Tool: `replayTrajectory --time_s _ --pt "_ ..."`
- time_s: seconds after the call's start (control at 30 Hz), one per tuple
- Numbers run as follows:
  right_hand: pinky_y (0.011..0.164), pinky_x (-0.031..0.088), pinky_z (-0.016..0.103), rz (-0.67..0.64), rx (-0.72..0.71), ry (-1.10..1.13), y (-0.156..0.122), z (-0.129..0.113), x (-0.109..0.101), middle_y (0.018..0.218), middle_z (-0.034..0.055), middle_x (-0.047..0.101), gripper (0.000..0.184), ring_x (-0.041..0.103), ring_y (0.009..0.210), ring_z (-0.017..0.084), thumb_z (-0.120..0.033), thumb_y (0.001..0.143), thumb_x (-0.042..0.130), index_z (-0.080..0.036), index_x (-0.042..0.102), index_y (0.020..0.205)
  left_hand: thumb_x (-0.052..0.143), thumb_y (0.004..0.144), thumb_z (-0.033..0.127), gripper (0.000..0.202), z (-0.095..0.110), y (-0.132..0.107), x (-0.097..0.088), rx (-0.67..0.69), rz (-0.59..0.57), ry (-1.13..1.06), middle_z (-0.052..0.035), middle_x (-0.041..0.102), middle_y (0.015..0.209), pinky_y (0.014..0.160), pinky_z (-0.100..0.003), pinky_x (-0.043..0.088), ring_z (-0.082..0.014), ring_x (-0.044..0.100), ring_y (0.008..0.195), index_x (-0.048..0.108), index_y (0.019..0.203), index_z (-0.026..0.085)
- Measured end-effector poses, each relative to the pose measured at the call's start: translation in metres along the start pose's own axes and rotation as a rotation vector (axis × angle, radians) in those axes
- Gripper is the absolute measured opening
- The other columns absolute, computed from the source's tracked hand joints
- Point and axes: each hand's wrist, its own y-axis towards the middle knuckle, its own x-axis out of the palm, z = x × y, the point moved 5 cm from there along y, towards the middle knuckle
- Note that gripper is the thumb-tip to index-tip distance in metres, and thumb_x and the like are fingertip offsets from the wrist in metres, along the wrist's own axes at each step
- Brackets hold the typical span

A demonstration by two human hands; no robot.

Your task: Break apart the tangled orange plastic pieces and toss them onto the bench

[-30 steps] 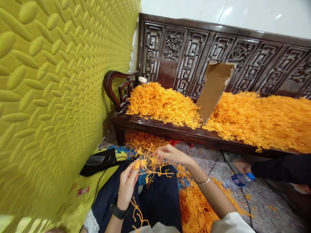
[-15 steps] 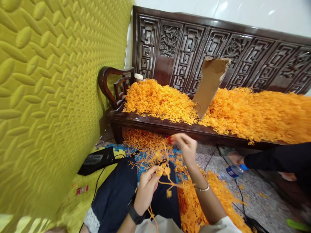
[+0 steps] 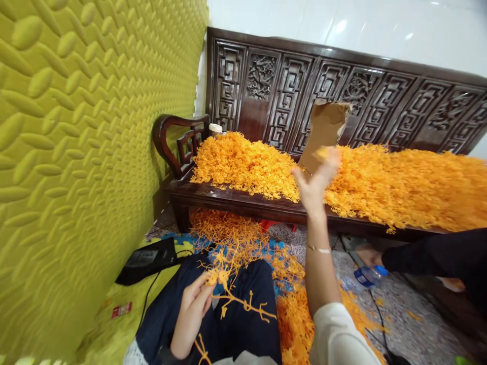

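My left hand (image 3: 196, 306) pinches a thin orange plastic branch (image 3: 247, 304) with several small flower-like pieces, held above my lap. The branch sticks out to the right of the fingers. Further forward, my right hand (image 3: 317, 185) is stretched out in front of a cardboard sheet (image 3: 329, 121), its thumb apart from the blurred fingers. A small orange piece (image 3: 322, 153) shows by those fingertips; whether it touches them I cannot tell. Heaps of small orange plastic pieces (image 3: 247, 162) lie on the dark wooden bench (image 3: 236, 200), on both sides of the cardboard.
Bare orange branches (image 3: 224, 225) pile up under the bench's front edge. More orange pieces (image 3: 297, 319) cover the floor to my right. A black device (image 3: 146, 261) with a cable lies left. Another person's leg (image 3: 437, 253) and a water bottle (image 3: 369, 275) are at right.
My right hand has moved from near the branch up and forward to the bench, and its fingers have spread. My left hand has shifted left and still holds the branch.
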Motion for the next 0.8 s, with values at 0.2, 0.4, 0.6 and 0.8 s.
replayTrajectory --time_s 0.2,0.4,0.6,0.8 --pt "0.101 0.037 0.04 -0.355 0.048 0.362 -0.031 -0.049 0.05 0.13 0.02 0.05 0.063 0.05 0.117 0.024 -0.034 0.078 0.063 -0.007 0.043 0.132 0.061 0.069 0.048 0.04 0.009 0.009 0.008 0.046 -0.027 0.032 0.0101 0.023 0.042 0.041 -0.021 0.012 -0.006 0.018 0.04 0.064 0.082 0.01" --pt "0.083 0.049 0.028 -1.442 -0.231 0.826 -0.106 -0.119 0.064 0.102 0.007 0.068 0.039 0.064 0.091 0.017 -0.04 0.081 0.057 -0.014 0.062 0.11 0.061 0.066 0.045 0.04 0.018 0.013 0.012 0.103 -0.049 0.038 0.0078 0.026 0.043 0.04 -0.022 0.012 -0.0069 0.021 0.04 0.069 0.078 0.008" --pt "0.057 0.049 0.023 -1.665 -0.263 0.871 -0.126 -0.123 0.064 0.062 -0.0005 0.065 0.029 0.061 0.058 0.013 -0.044 0.07 0.067 -0.014 0.066 0.074 0.061 0.068 0.044 0.036 0.016 0.011 0.01 0.126 -0.066 0.047 0.0074 0.027 0.046 0.04 -0.022 0.011 -0.0069 0.02 0.042 0.07 0.079 0.011" --pt "0.055 0.047 0.025 -0.858 0.345 1.025 -0.119 -0.106 0.08 0.057 0.0021 0.063 0.026 0.057 0.053 0.013 -0.04 0.063 0.07 -0.016 0.062 0.058 0.06 0.072 0.047 0.035 0.007 0.013 0.014 0.095 -0.06 0.037 0.0087 0.025 0.045 0.041 -0.021 0.011 -0.0065 0.019 0.042 0.065 0.076 0.012"
